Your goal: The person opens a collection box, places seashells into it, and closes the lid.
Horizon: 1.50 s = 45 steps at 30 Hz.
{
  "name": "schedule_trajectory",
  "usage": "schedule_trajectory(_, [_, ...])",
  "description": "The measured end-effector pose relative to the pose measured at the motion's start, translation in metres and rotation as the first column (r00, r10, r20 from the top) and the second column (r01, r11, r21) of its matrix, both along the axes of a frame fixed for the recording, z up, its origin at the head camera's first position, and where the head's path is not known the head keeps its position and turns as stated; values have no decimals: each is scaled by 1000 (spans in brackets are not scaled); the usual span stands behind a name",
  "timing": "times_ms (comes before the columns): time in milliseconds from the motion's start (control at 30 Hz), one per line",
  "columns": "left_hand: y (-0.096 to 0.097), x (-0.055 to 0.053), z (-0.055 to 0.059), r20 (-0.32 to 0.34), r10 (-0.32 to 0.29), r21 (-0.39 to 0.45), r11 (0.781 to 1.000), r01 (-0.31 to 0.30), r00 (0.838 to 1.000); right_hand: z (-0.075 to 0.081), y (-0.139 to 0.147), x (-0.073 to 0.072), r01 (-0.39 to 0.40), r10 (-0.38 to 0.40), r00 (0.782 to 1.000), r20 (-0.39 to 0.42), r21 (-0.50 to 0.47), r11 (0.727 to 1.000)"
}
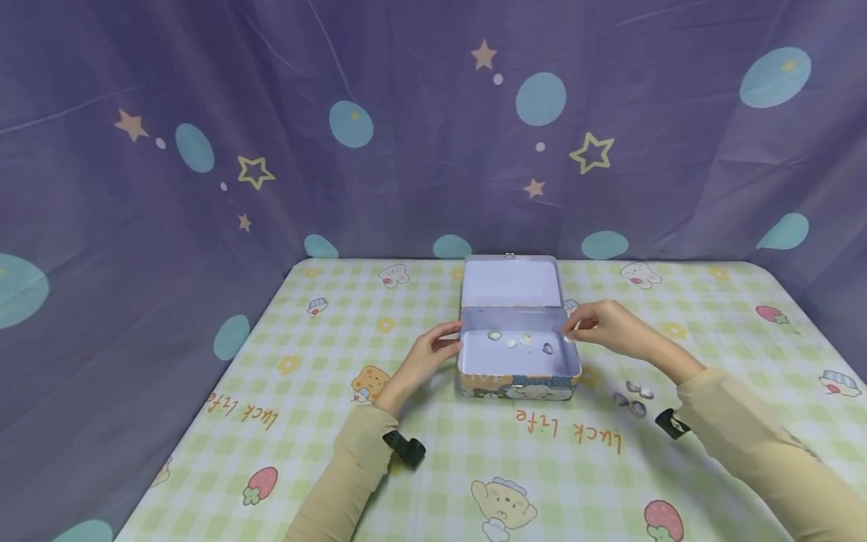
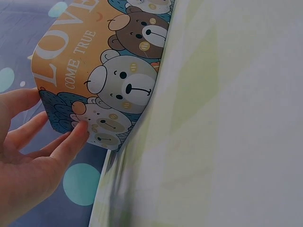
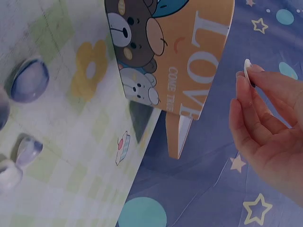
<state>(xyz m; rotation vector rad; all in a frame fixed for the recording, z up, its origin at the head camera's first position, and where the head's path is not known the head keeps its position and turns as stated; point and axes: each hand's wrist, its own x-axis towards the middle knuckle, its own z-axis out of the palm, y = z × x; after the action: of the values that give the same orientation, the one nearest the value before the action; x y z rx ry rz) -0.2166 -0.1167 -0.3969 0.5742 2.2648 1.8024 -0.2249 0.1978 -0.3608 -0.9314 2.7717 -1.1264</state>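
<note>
A hinged tin box printed with cartoon bears stands with its lid raised at the back. Several small seashells lie spread over its floor. My left hand touches the box's left wall with its fingertips, fingers fairly straight; the bear print shows beside them in the left wrist view. Over the right rim, my right hand pinches one seashell between thumb and fingertips. Only the shell's thin pale edge shows clearly in the right wrist view.
Several more seashells lie grouped on the checked tablecloth, right of the box and close to the right forearm. A purple curtain hangs behind the table's far edge and along the left side.
</note>
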Motion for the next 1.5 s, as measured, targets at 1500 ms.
schedule_trajectory(1500, [-1,-4,-6,31,-5,30,1000,4,999,-5,-8,6,-59,57,997,46,58,997])
